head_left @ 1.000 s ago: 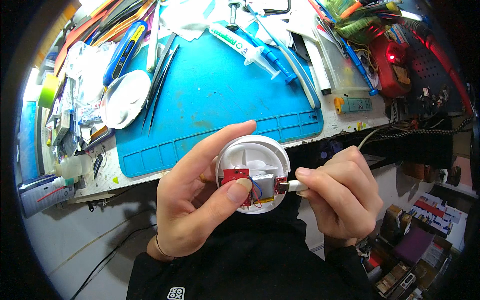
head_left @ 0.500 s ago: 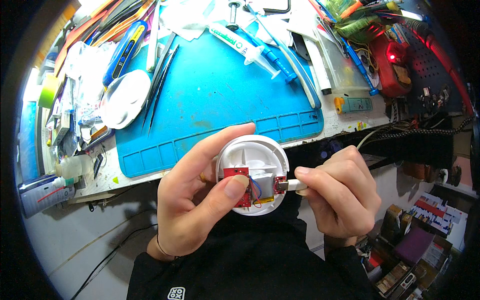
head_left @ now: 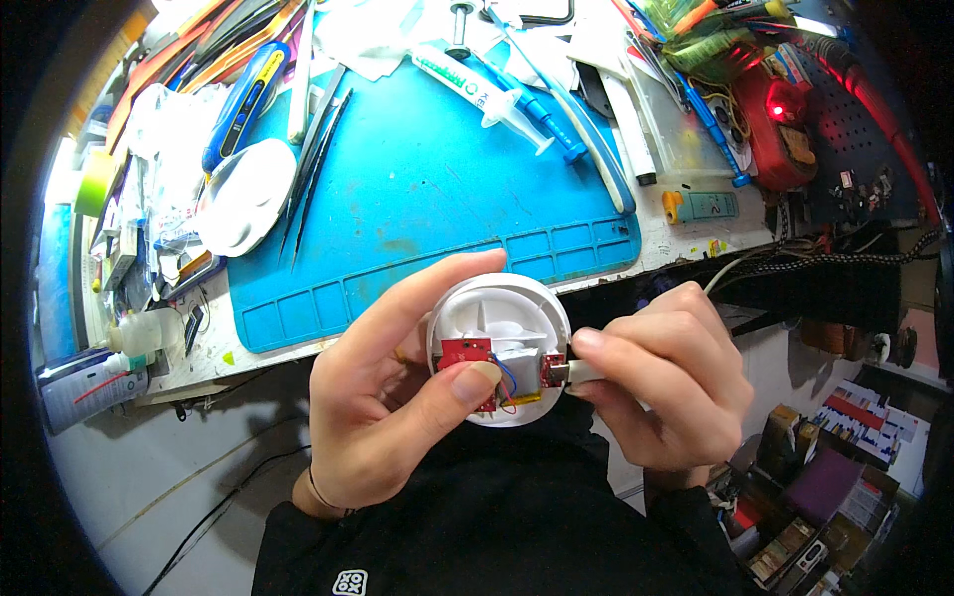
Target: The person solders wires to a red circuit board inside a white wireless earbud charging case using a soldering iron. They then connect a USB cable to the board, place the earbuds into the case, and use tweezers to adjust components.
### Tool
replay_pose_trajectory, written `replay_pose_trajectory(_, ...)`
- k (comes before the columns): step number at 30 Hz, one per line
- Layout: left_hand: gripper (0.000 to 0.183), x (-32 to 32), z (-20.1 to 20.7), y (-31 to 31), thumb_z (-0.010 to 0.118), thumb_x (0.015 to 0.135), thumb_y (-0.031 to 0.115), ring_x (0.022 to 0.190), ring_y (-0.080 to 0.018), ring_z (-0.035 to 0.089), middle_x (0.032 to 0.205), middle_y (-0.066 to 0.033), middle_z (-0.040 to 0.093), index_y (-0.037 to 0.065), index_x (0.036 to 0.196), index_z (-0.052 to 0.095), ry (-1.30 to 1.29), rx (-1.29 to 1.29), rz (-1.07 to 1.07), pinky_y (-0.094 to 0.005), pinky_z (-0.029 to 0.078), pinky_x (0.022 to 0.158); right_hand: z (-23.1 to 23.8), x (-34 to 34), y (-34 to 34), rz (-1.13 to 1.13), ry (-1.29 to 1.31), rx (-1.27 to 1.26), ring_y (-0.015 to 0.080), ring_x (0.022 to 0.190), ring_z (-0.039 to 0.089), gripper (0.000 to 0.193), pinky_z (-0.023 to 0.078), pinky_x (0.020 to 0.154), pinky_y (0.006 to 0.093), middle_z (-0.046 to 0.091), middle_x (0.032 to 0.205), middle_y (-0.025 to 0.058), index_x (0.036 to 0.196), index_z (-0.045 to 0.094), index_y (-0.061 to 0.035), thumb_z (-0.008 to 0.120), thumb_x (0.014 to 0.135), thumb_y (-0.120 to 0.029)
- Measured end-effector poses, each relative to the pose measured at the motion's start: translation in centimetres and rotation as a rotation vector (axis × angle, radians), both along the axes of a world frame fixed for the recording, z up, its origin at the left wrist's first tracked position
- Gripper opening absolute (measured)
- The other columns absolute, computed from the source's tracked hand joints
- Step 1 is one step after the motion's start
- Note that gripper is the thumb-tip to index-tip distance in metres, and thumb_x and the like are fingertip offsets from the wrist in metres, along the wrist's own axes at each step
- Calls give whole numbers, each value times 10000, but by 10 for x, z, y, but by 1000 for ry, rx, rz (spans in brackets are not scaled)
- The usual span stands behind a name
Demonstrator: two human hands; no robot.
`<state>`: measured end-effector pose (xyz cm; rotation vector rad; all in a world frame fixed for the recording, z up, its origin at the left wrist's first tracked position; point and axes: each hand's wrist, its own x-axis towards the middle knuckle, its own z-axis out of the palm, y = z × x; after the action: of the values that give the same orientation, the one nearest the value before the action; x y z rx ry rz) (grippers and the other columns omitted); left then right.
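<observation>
My left hand (head_left: 383, 407) grips a round white plastic housing (head_left: 485, 306) held in front of my body, its thumb pressing on a red circuit board (head_left: 463, 350) inside. Beside that board sits a silver pouch battery (head_left: 522, 375), with thin blue and red wires between them. A smaller red board (head_left: 550, 370) with a metal socket lies at the housing's right edge. My right hand (head_left: 681, 387) pinches a white cable plug (head_left: 580, 372) between thumb and forefinger, its end at that socket. How deep the plug sits I cannot tell.
Behind the hands lies a blue work mat (head_left: 427, 169) with black tweezers (head_left: 320, 164), a white round cover (head_left: 248, 197) and a syringe (head_left: 477, 94). A blue utility knife (head_left: 245, 106) is at the left. A spray can (head_left: 94, 389) stands by the bench's left edge.
My right hand has shifted slightly left with the plug, so less of the plug shows between fingers and socket. The housing has moved very slightly left; my left hand keeps its grip.
</observation>
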<state>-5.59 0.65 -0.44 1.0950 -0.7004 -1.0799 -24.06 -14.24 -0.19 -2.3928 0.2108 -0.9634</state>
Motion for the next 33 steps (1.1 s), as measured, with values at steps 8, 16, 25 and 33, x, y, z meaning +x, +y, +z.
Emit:
replay_pose_trajectory(8, 605, 1, 1, 1, 690, 1007, 28, 1165, -251, 721, 1273, -243, 709, -84, 1547, 440, -17, 10, -27, -351, 584, 975, -3, 1, -2, 40, -29, -18, 176, 676, 611, 427, 437, 578, 296, 696, 874, 51, 1095, 785, -1, 894, 683, -34)
replay_pose_trajectory(16, 602, -1, 2, 0, 686, 1004, 11, 1171, -233, 712, 1283, -225, 706, -83, 1546, 443, 23, 7, -27, -341, 577, 975, -1, 2, 1, 4, -41, -35, 168, 643, 601, 387, 423, 553, 290, 684, 824, 52, 1027, 797, 14, 895, 657, -44)
replay_pose_trajectory(25, 609, -2, 2, 0, 695, 1003, 24, 1160, -223, 714, 1279, -216, 708, -71, 1551, 447, 21, 37, -13, -338, 579, 966, -2, 3, 4, -20, -28, -40, 166, 638, 586, 391, 427, 551, 291, 677, 816, 47, 1036, 798, 15, 887, 657, -24)
replay_pose_trajectory(33, 625, 5, 4, 0, 700, 1017, 87, 1131, -213, 718, 1261, -212, 711, -55, 1567, 440, 42, 88, -77, -326, 589, 937, -4, 1, -2, 40, -28, 11, 185, 652, 606, 428, 447, 553, 304, 689, 832, 58, 1096, 782, 16, 901, 688, -36)
